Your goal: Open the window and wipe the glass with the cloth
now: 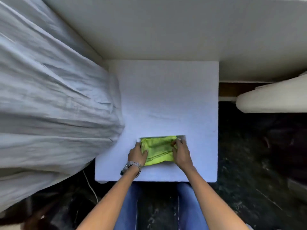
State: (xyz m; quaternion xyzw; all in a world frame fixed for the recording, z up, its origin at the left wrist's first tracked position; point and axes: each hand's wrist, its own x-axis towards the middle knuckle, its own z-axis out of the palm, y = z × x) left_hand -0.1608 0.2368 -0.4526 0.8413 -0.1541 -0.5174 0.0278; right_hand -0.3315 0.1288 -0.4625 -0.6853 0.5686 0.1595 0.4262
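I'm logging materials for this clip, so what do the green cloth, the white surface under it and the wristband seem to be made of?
Green cloth: looks like soft microfibre, matte, with stitched edges and folded layers. White surface: possibly foam board or painted board, matte and faintly grainy; hard to tell. Wristband on the left hand: apparently polished metal links, shiny.

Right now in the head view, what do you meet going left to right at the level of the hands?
Grey curtain → left hand → yellow-green cloth → right hand → bare white tabletop → dark floor.
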